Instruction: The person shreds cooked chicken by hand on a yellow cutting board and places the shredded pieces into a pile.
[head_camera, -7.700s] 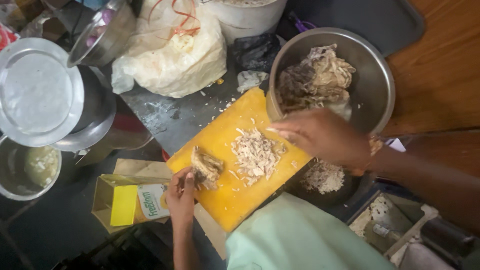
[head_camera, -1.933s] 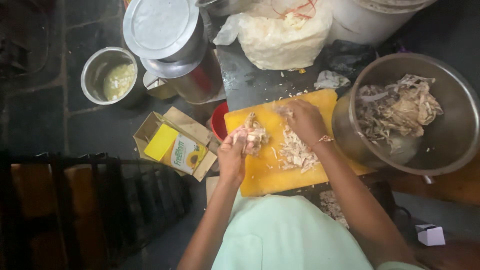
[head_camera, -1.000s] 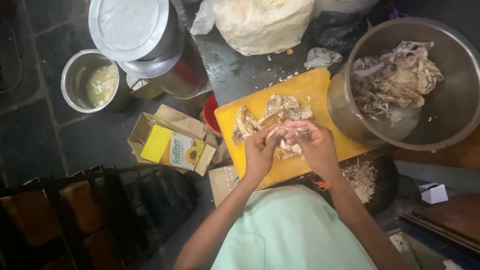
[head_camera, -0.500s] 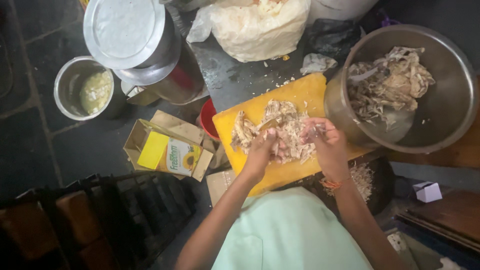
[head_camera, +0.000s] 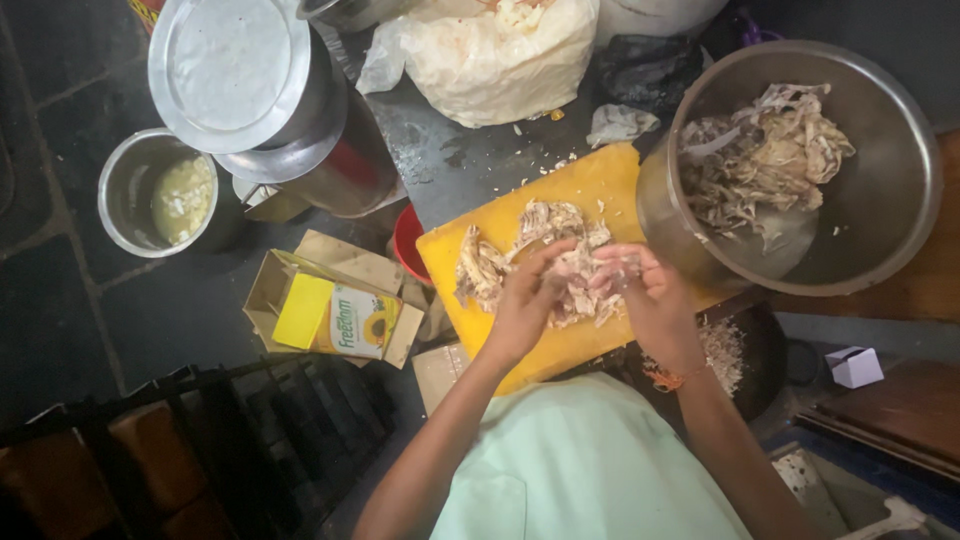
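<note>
On yellow cutting board (head_camera: 590, 185), left hand (head_camera: 525, 305) and right hand (head_camera: 650, 300) both pinch shredded meat (head_camera: 530, 245); best pulled apart gently along its fibres.

left hand (head_camera: 522, 312) and right hand (head_camera: 650, 300): fingertips buried in shredded meat (head_camera: 540, 255), grip unclear; board (head_camera: 560, 195): near edge hidden by hands and forearms | white sack (head_camera: 500, 50): top cut off by upper edge | small pot (head_camera: 160, 190): pale contents too blurred to identify
</note>
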